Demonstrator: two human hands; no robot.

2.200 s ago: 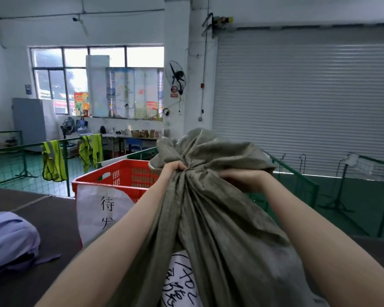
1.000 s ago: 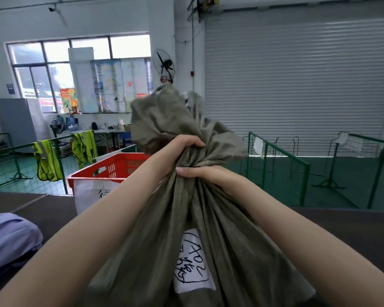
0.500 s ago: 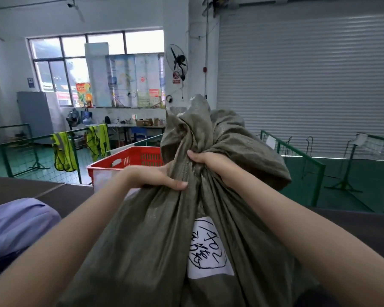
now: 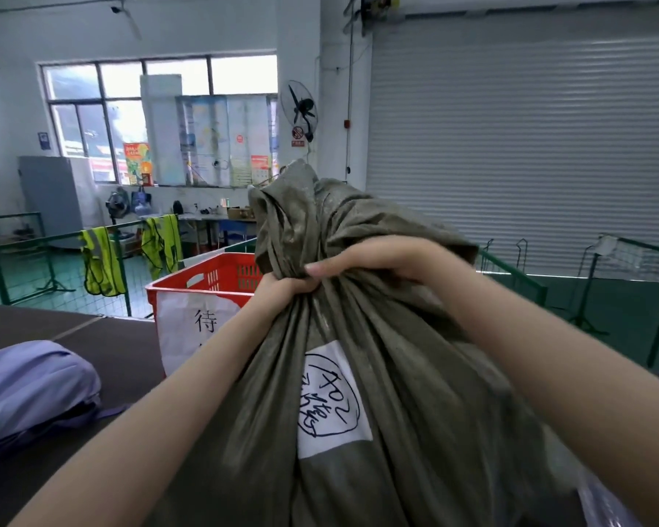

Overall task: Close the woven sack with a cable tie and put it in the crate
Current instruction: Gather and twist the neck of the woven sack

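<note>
Olive woven sack (image 4: pixel 377 374): left hand (image 4: pixel 282 287) and right hand (image 4: pixel 373 260), arms outstretched, grip its gathered neck.

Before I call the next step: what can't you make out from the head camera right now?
- Cable tie: none visible; both hands, left and right, cover the sack neck.
- Crate interior: hidden by its wall and the sack.
- Crate label: cut off by the left arm.
- Sack bottom: below frame.

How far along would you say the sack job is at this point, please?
Done: the woven sack's mouth is gathered into a bunched neck. In hand: the left hand and right hand both clench that neck. Left: no cable tie is visible, so tying seemingly remains, then placing the sack into the red crate behind it.
</note>
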